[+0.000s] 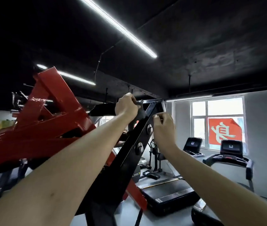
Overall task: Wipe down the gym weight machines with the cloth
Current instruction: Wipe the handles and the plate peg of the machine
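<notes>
Wiping is under way at the far top of the black bar (129, 154), left hand (126, 106) clenching the grey cloth (140, 114) against it, right hand (163, 128) curled round its right edge; next, I judge, a firm drag nearward past the bolts (149, 128).

Cloth (140, 115): dark grey, bunched up, gripped in the left hand (126, 106) and pressed against the upper end of the black beam (129, 154).
Weight machine (51, 126): red steel frame, tilted — its black beam slants up to the right, with two bolts (149, 129) on its face.
</notes>
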Tool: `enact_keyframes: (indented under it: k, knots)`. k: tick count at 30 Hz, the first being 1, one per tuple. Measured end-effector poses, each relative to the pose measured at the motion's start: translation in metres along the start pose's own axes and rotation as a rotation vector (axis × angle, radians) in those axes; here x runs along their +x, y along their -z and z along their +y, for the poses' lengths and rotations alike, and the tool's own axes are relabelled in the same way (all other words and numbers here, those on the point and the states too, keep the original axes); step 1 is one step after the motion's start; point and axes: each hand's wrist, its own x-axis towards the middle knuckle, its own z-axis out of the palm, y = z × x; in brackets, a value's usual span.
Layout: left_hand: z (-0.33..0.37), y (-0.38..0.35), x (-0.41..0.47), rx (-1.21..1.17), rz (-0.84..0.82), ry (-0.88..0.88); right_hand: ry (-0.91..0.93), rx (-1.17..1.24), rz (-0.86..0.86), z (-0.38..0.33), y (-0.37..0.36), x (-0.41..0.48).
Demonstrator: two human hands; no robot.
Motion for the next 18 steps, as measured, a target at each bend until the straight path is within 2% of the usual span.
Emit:
enact_keyframes:
  k: [4,9,13,17,18]
  knots:
    - [-0.002,-0.036,0.022,0.070,0.004,0.009,0.023,-0.115,-0.022,0.015,-0.004,0.031]
    - [-0.002,-0.067,0.038,-0.071,-0.045,0.025,-0.011,-0.144,-0.026,0.031,-0.016,0.057]
    - [-0.005,-0.081,0.050,-0.179,-0.047,0.014,-0.040,-0.114,0.041,0.044,-0.029,0.065]
    - [-0.024,-0.106,0.055,-0.190,-0.209,0.060,-0.060,-0.086,0.115,0.059,-0.046,0.062]
    - [-0.027,-0.109,0.056,-0.199,-0.204,0.050,-0.056,-0.058,0.120,0.062,-0.048,0.062]
